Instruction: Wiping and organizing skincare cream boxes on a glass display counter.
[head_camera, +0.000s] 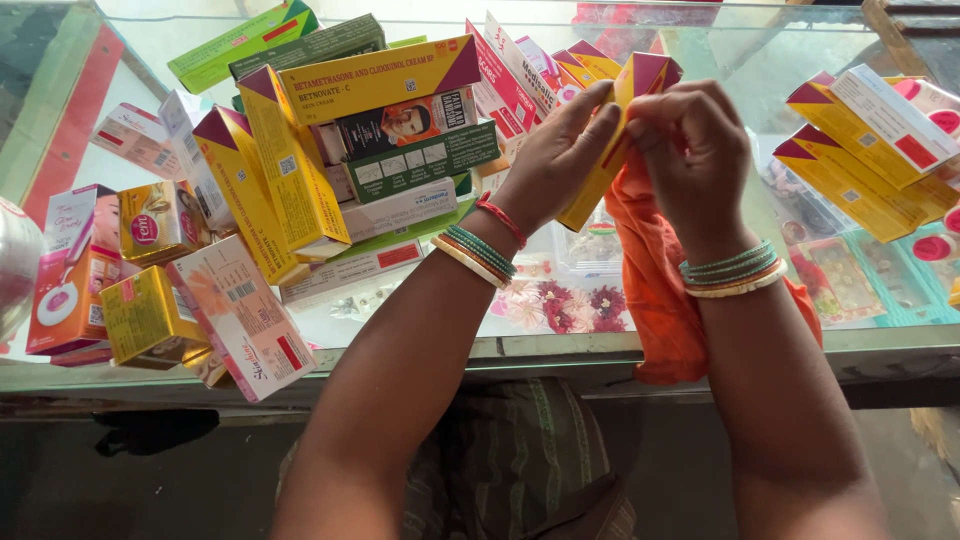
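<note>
My left hand and my right hand are raised together over a glass counter. Between them they hold a long yellow carton with a maroon corner, tilted, its top end pinched by the fingers of both hands. An orange cloth hangs down from under my right hand, past the counter's front edge. Both wrists wear green, orange and white bangles; the left also has a red thread.
A heap of yellow, green, white and pink cartons covers the counter's left half. More yellow and maroon cartons lie stacked at the right. Small pink and gold boxes sit near the front left edge. Goods show beneath the glass.
</note>
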